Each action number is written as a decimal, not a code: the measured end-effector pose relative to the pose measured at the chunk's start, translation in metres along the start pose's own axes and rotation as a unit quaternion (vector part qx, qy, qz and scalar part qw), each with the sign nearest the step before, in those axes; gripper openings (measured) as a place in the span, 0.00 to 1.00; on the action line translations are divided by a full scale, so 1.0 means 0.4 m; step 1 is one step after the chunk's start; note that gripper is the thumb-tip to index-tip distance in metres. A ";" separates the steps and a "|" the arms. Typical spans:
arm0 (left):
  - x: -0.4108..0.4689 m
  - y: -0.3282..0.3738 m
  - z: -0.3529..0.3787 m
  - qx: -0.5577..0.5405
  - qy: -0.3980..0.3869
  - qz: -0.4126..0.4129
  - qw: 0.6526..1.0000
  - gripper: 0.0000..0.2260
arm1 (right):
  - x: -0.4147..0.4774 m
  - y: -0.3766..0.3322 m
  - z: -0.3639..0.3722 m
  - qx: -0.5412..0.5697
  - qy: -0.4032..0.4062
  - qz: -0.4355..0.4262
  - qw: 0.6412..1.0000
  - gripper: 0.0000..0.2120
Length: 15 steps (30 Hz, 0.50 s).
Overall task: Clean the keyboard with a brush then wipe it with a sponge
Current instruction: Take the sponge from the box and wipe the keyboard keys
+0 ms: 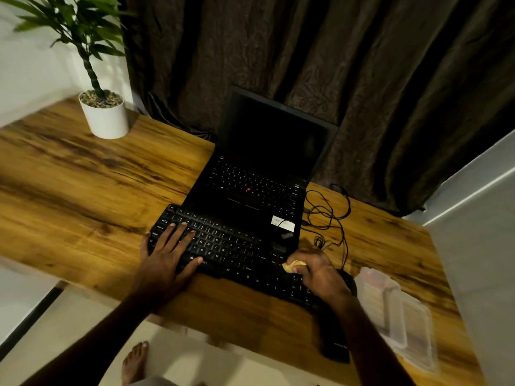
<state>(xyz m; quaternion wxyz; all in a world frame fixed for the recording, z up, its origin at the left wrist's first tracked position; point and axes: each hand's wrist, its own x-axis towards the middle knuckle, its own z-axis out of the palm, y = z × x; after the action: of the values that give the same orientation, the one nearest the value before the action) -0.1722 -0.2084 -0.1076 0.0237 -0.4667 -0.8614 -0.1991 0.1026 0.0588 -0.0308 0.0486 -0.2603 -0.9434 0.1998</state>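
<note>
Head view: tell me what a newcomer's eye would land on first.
The two hands on the black keyboard at the near edge of the desk: the left hand lies flat on its left end, the right hand pinches a yellow sponge at its right end. Behind it stands an open dark laptop; a white potted plant sits far left.
</note>
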 end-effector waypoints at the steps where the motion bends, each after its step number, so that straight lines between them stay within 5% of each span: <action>1: 0.000 0.000 0.000 0.004 -0.002 -0.002 1.000 0.35 | 0.002 -0.009 0.000 -0.004 0.006 -0.006 1.000 0.11; 9: 0.002 -0.003 0.005 -0.005 0.011 -0.005 1.000 0.34 | -0.015 0.005 0.000 0.006 0.033 -0.029 0.999 0.11; 15: 0.002 -0.003 0.011 0.007 0.018 -0.001 1.000 0.33 | -0.035 0.075 -0.037 0.015 0.032 0.063 0.997 0.12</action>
<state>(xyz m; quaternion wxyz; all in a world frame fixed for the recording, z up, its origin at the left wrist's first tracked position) -0.1730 -0.2067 -0.1117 0.0424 -0.4618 -0.8628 -0.2012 0.1316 0.0806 -0.0291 0.0698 -0.3245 -0.9200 0.2084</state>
